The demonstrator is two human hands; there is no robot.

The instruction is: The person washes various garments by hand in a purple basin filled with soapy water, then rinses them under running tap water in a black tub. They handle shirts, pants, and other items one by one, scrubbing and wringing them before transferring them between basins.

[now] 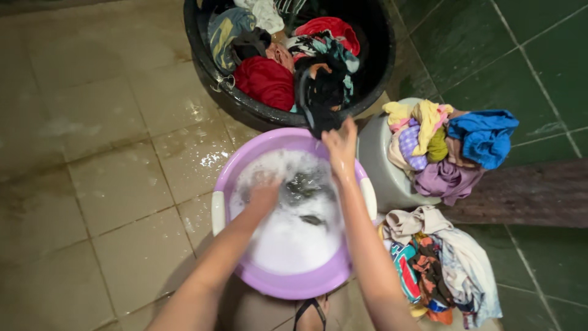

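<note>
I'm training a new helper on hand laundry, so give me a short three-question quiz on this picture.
1. True or false: the right hand lifts a dark garment over the purple basin.
2. Where is the left hand? A) in the suds B) on the black tub C) on the floor pile
3. Fill in: a grey bucket heaped with clothes stands on the basin's ____ side.

Key: 1 true; 2 A; 3 right
</note>
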